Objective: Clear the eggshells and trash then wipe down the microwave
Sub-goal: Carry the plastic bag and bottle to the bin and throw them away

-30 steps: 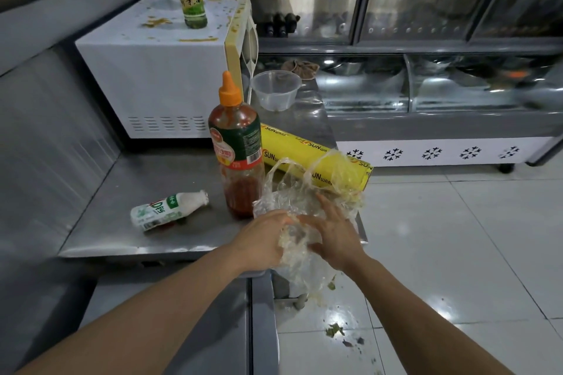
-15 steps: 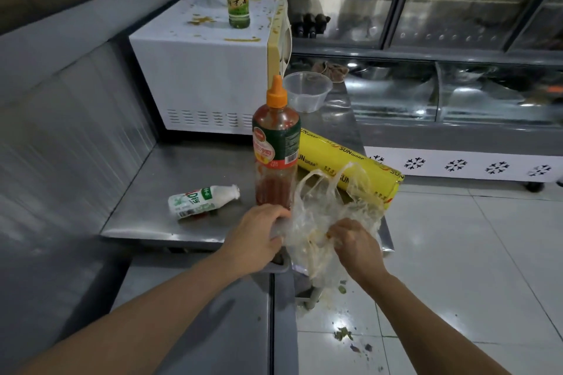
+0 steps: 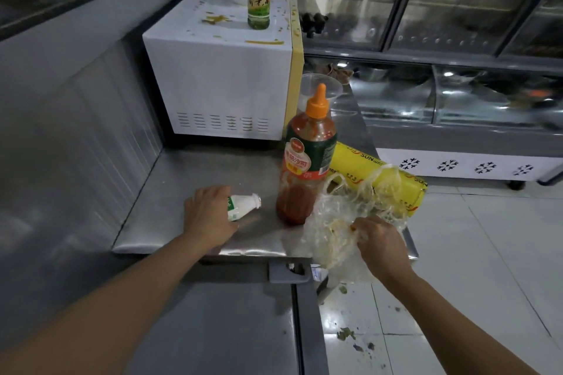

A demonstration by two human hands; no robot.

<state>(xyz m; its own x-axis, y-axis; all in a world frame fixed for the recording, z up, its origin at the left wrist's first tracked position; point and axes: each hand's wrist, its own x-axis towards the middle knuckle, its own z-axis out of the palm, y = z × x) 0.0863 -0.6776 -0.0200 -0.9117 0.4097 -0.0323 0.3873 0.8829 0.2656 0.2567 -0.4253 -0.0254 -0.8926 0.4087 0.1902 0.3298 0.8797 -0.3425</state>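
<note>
Gripping small bottle [image 3: 242,207] and bag [image 3: 341,219]

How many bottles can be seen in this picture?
3: a glass bottle on the microwave, a sauce bottle upright on the counter, a small white bottle under the left hand.
</note>
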